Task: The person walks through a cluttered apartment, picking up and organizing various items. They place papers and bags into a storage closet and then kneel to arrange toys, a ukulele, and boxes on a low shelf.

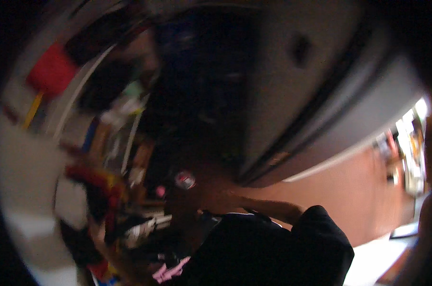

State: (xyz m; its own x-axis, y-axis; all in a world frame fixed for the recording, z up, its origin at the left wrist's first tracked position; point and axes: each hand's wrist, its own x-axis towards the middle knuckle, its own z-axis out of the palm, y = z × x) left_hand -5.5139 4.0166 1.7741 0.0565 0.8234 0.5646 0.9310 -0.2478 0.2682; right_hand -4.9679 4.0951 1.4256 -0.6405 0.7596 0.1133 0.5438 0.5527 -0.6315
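The picture is dark and badly blurred. My right forearm point(273, 206) comes out of a black sleeve point(323, 228) and runs left into shadow. My right hand point(235, 197) is a dim shape low over the floor, and its fingers cannot be made out. At the lower left, my left hand point(98, 230) is smeared by motion beside a pale panel with dark edges point(72, 202). Whether it touches that panel or holds anything is unclear. Red and yellow items point(110, 186) show just above it.
Cluttered shelves point(130, 143) stand at left, with a red square object point(52, 71) beyond. A tall pale panel with a dark edge point(283, 96) rises at right. On the reddish-brown floor point(344, 200) lies a small round thing point(185, 180). Pink cloth-like material point(171, 270) shows below.
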